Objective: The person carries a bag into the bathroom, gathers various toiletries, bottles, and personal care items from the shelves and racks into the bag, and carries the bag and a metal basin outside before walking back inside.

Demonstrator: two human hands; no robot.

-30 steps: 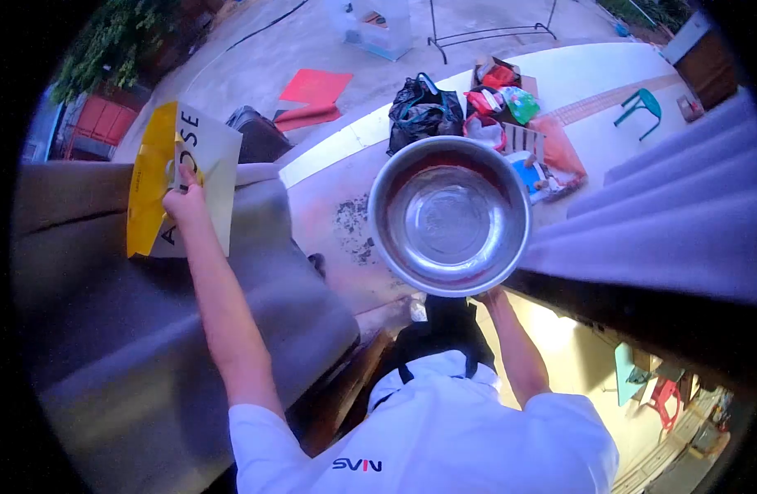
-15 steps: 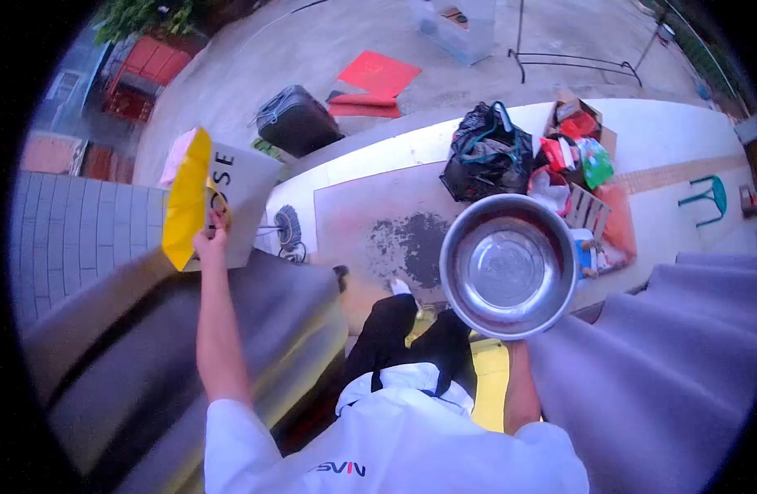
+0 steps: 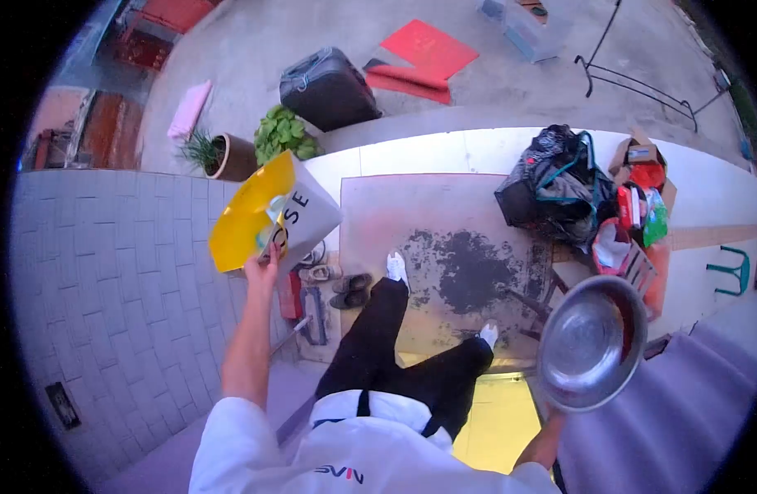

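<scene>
My left hand (image 3: 263, 265) is closed on the edge of a yellow and white bag (image 3: 312, 216) with black letters, which hangs open at the left and shows something pale inside. At the right, my right hand (image 3: 551, 418) holds a round metal basin (image 3: 588, 342) from its lower rim; the basin is tilted and its inside faces me. The fingers of that hand are mostly hidden behind the basin. Reddish marks show on the basin's inner wall.
Curtains (image 3: 675, 403) hang at the right. Ahead lie a worn mat (image 3: 378, 214), a black bag (image 3: 559, 185), boxes and bags, and a green stool (image 3: 732, 270). Shoes (image 3: 351, 290), potted plants (image 3: 284, 136) and a black suitcase (image 3: 329, 89) are at the left, beside a tiled wall (image 3: 131, 272).
The view has moved forward past the curtains, revealing shoes, plants and the tiled wall. The basin has shifted right and lower and tilted more; the bag has shifted right and lower, still held.
</scene>
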